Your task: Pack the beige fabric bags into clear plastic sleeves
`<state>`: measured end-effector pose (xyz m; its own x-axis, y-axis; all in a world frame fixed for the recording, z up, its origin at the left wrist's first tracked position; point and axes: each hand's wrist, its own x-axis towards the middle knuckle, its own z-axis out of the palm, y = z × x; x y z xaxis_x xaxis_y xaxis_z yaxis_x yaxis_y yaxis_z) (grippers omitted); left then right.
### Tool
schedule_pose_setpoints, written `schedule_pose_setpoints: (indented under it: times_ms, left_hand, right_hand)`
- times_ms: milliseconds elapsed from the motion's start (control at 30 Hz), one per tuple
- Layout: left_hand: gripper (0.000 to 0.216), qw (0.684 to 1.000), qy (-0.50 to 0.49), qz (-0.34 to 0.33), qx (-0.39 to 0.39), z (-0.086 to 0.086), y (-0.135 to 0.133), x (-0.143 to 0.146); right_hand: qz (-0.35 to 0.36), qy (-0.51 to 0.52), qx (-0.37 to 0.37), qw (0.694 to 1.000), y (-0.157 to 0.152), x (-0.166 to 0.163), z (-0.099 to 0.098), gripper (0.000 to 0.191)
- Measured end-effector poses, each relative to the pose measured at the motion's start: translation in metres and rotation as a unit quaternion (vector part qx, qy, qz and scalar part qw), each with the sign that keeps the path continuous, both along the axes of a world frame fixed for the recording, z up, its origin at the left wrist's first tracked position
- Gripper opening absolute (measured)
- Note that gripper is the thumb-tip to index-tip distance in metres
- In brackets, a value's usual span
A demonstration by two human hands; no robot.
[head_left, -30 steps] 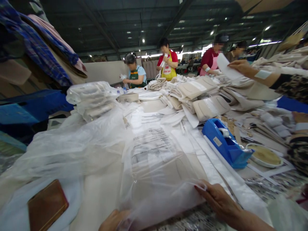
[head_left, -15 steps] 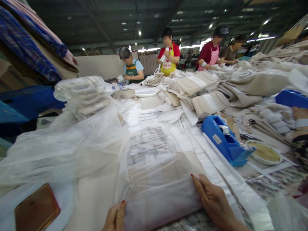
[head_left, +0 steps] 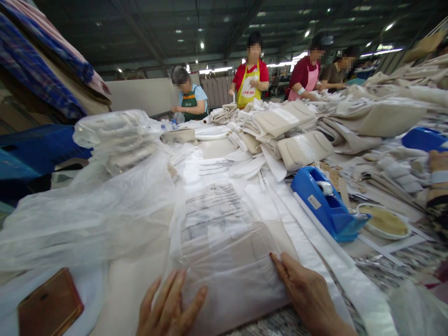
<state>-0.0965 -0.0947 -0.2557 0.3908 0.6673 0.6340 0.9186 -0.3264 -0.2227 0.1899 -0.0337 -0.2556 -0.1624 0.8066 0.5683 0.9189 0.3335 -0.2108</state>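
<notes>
Our left hand lies flat, palm down, fingers spread wide and pointing away from us, thumb angled out toward the right hand. Our right hand lies just beside it, also palm down, fingers together and stretched toward the left hand, wrist trailing back to us.

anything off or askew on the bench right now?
Nothing damaged or spilled. Both hands, left hand and right hand, lie flat on the clear bagged package. A brown phone sits near the table edge.
</notes>
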Motion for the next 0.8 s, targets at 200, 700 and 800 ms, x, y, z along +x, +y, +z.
schedule_pose_setpoints:
  times_ms: [200, 700, 800]
  left_hand:
    - [0.038, 0.968, 0.139, -0.183, -0.099, 0.037, 0.018, -0.002]
    - [0.045, 0.998, 0.006, -0.031, -0.057, 0.017, 0.058, 0.055]
    - [0.055, 0.996, 0.043, -0.010, -0.083, 0.011, 0.060, 0.053]
  right_hand:
    - [-0.027, 0.013, -0.032, 0.999, 0.003, 0.003, -0.007, 0.053]
    - [-0.070, 0.096, -0.177, 0.977, 0.008, 0.009, -0.007, 0.060]
    - [-0.095, 0.056, -0.138, 0.984, 0.012, 0.008, -0.010, 0.063]
